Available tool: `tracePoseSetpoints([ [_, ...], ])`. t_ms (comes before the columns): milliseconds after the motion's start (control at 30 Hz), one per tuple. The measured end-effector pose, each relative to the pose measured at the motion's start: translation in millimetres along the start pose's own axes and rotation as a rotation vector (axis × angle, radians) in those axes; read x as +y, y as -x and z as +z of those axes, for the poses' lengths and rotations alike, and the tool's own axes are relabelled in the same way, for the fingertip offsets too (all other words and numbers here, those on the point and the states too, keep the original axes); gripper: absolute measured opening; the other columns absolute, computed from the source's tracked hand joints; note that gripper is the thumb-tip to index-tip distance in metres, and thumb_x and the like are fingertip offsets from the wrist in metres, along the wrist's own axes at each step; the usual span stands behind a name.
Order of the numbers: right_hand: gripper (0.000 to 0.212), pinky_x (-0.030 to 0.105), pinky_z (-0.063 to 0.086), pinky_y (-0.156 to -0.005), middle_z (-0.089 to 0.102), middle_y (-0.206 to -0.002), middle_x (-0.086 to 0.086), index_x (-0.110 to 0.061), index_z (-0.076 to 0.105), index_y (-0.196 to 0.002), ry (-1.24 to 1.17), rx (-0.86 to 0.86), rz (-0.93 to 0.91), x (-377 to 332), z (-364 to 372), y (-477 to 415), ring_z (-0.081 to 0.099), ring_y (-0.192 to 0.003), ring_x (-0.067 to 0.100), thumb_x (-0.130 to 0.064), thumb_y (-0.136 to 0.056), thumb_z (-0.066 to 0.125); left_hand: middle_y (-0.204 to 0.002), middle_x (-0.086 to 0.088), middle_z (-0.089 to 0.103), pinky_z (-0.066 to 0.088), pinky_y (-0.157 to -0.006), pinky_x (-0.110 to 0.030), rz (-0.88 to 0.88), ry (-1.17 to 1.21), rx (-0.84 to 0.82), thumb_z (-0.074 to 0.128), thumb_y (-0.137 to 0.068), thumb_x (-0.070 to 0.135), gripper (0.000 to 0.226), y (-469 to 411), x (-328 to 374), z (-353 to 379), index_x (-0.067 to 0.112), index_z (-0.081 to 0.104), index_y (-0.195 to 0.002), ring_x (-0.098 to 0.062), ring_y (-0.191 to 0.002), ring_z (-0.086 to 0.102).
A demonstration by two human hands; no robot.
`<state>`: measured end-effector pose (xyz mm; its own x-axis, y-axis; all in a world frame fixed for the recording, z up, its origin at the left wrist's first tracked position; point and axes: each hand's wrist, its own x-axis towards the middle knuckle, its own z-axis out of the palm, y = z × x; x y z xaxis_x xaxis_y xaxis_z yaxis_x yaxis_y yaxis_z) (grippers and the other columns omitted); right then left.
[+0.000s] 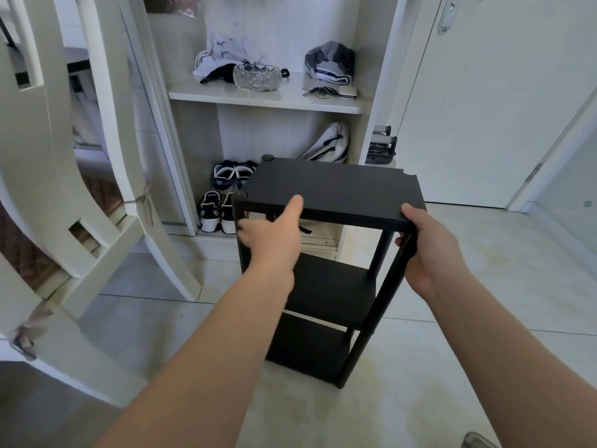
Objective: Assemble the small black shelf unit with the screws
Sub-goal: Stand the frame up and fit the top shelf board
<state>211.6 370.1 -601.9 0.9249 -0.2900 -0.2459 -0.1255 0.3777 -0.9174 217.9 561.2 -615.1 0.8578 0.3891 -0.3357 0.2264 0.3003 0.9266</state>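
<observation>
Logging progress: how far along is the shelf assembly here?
Done, apparently: the black shelf unit stands upright with three boards on its posts. In hand: left hand and right hand grip the near edge of the top board. Left: unclear; no screws or tool show, and the far right corner notch looks open.

- One wide-angle camera, worn on the head, looks forward and down along both forearms.
- It is near: the left hand (274, 236) and right hand (431, 250) lie mid-frame, cupboard (265, 101) beyond them, floor (458, 367) below them.
</observation>
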Motion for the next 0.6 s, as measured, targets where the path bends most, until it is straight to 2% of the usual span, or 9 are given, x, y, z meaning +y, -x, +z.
tracePoseSetpoints([
  [67, 0.008, 0.023, 0.048, -0.068, 0.065, -0.077, -0.009, -0.019, 0.071, -0.091, 0.051, -0.054, 0.021, 5.8, 3.4, 7.5, 0.054, -0.071, 0.011, -0.028, -0.092, 0.069, -0.142, 0.007, 0.042, 0.028, -0.100, -0.034, 0.053, -0.008, -0.112, 0.071, -0.086, 0.051, 0.089, 6.6, 1.1, 9.4, 0.022, 0.023, -0.155, -0.013, -0.122, 0.039],
  [133, 0.011, 0.028, 0.046, -0.075, 0.063, -0.077, -0.008, -0.021, 0.071, -0.093, 0.148, -0.192, 0.065, 7.2, 2.7, 14.2, 0.055, -0.075, 0.014, -0.032, -0.091, 0.071, -0.141, 0.007, 0.044, 0.031, -0.104, -0.034, 0.048, -0.019, -0.141, 0.070, -0.088, 0.048, 0.086, 7.7, 4.9, 14.1, 0.022, 0.021, -0.155, -0.011, -0.117, 0.039],
  [167, 0.015, 0.030, 0.047, -0.076, 0.065, -0.078, -0.008, -0.021, 0.072, -0.096, 0.210, -0.273, 0.094, 6.4, 1.8, 17.2, 0.060, -0.074, 0.014, -0.035, -0.090, 0.072, -0.139, 0.005, 0.049, 0.036, -0.105, -0.037, 0.026, -0.024, -0.135, 0.069, -0.090, 0.044, 0.082, 5.7, 7.3, 13.8, 0.020, 0.023, -0.153, -0.012, -0.117, 0.044],
  [233, 0.030, 0.034, 0.052, -0.078, 0.069, -0.085, -0.003, -0.019, 0.072, -0.107, 0.279, -0.395, 0.139, 3.3, -0.6, 22.0, 0.071, -0.081, 0.018, -0.042, -0.089, 0.071, -0.126, -0.004, 0.063, 0.055, -0.087, -0.036, -0.020, 0.009, -0.162, 0.067, -0.093, 0.033, 0.057, -2.1, 13.7, 8.1, 0.015, 0.040, -0.140, -0.017, -0.108, 0.065],
  [300, 0.046, 0.037, 0.057, -0.079, 0.072, -0.091, 0.002, -0.017, 0.071, -0.114, 0.272, -0.434, 0.150, -0.8, -1.7, 23.9, 0.075, -0.090, 0.026, -0.053, -0.085, 0.069, -0.110, -0.009, 0.071, 0.061, -0.068, -0.036, -0.037, 0.073, -0.222, 0.064, -0.097, 0.023, 0.035, -9.8, 19.8, -0.6, 0.012, 0.052, -0.127, -0.022, -0.088, 0.076],
  [367, 0.055, 0.039, 0.060, -0.075, 0.074, -0.091, 0.003, -0.016, 0.069, -0.118, 0.260, -0.408, 0.157, -5.7, -1.7, 22.7, 0.076, -0.090, 0.027, -0.060, -0.085, 0.064, -0.107, -0.010, 0.071, 0.061, -0.064, -0.036, -0.034, 0.125, -0.250, 0.062, -0.099, 0.020, 0.031, -11.9, 22.2, -7.4, 0.010, 0.053, -0.127, -0.026, -0.081, 0.077],
  [467, 0.044, 0.033, 0.058, -0.064, 0.073, -0.080, 0.002, -0.013, 0.068, -0.106, 0.277, -0.242, 0.114, -7.9, 0.4, 17.6, 0.074, -0.074, 0.021, -0.054, -0.096, 0.059, -0.107, -0.008, 0.072, 0.061, -0.062, -0.034, -0.007, 0.181, -0.234, 0.060, -0.100, 0.023, 0.027, -4.7, 18.1, -5.6, 0.013, 0.055, -0.124, -0.021, -0.080, 0.076],
  [533, 0.032, 0.028, 0.050, -0.057, 0.063, -0.069, 0.001, -0.014, 0.064, -0.085, 0.249, -0.149, 0.070, -5.7, 5.2, 14.1, 0.059, -0.057, 0.017, -0.044, -0.097, 0.063, -0.107, -0.005, 0.073, 0.060, -0.063, -0.032, -0.003, 0.128, -0.258, 0.061, -0.099, 0.031, 0.027, 5.6, 11.9, -0.3, 0.019, 0.055, -0.121, -0.017, -0.079, 0.076],
  [600, 0.032, 0.026, 0.038, -0.053, 0.052, -0.058, -0.002, -0.016, 0.054, -0.072, 0.176, -0.117, 0.056, -2.4, 11.2, 12.0, 0.042, -0.052, 0.014, -0.034, -0.095, 0.066, -0.108, -0.002, 0.074, 0.059, -0.070, -0.035, -0.028, 0.006, -0.353, 0.065, -0.094, 0.042, 0.039, 19.9, 4.6, 7.3, 0.021, 0.053, -0.125, -0.018, -0.080, 0.077],
])
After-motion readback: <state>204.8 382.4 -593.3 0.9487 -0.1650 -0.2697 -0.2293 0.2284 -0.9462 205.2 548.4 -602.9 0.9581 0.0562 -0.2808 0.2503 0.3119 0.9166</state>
